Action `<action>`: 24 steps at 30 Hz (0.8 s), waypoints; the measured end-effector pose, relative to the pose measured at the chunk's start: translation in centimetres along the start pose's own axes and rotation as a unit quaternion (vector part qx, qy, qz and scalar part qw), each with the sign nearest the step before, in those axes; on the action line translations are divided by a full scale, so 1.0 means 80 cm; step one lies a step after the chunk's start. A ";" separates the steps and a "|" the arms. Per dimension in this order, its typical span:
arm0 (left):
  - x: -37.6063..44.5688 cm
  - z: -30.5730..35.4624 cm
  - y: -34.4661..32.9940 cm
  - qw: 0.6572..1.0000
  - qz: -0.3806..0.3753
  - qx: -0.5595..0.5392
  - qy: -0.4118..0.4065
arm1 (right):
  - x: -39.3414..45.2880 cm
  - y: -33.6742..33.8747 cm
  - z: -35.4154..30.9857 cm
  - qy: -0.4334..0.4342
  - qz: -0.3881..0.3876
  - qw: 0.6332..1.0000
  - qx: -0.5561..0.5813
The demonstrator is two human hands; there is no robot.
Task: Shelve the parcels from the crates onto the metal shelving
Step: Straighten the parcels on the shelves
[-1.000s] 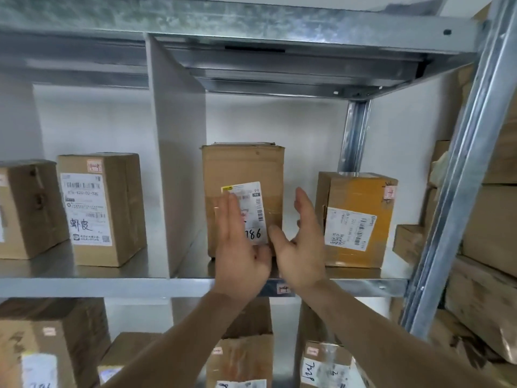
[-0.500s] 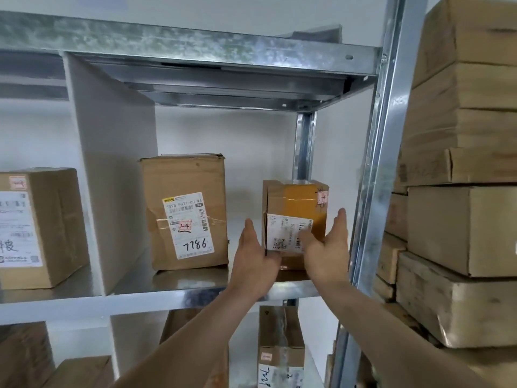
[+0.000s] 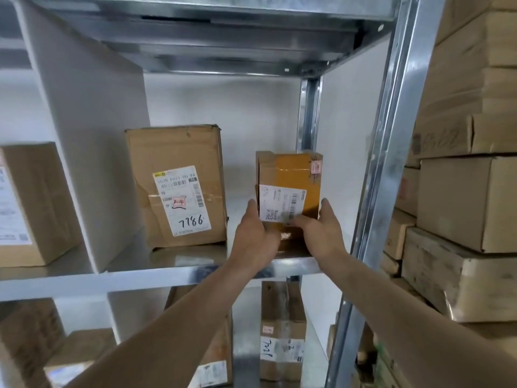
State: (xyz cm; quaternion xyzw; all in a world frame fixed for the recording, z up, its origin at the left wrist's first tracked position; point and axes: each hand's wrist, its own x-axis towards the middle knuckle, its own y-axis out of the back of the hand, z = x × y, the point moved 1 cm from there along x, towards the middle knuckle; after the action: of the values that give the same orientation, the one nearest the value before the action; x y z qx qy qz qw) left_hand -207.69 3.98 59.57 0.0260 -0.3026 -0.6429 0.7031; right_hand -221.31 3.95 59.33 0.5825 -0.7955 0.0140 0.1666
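A small yellow-taped cardboard parcel [image 3: 291, 175] is held upright on the metal shelf [image 3: 167, 271], gripped between the left hand [image 3: 256, 239] and right hand [image 3: 321, 236], beside a larger brown cardboard box [image 3: 179, 186] marked 7786.

small parcel [image 3: 291, 175] on shelf [image 3: 173, 271], right of large parcel [image 3: 176, 186]; divider [image 3: 92, 141] left of both; hands [image 3: 256, 236] flank small parcel

Both hands [image 3: 291, 233] gripping small parcel [image 3: 291, 175], metal shelf [image 3: 167, 271]
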 end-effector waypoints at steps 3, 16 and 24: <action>-0.019 -0.005 0.001 0.996 0.070 0.033 -0.054 | -0.018 0.001 0.006 0.059 0.060 0.996 -0.031; -0.127 -0.080 0.006 0.968 0.027 0.065 -0.243 | -0.133 -0.014 0.094 0.225 0.121 0.962 -0.092; -0.164 -0.126 0.002 0.992 -0.123 -0.011 0.001 | -0.168 -0.030 0.157 -0.154 0.082 0.984 -0.024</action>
State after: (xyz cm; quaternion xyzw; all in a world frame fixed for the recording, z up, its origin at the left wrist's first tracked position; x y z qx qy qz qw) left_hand -202.80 12.53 46.27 0.0560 -0.2894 -0.7277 0.6193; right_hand -218.63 12.84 43.26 0.5064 -0.8568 -0.0812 0.0540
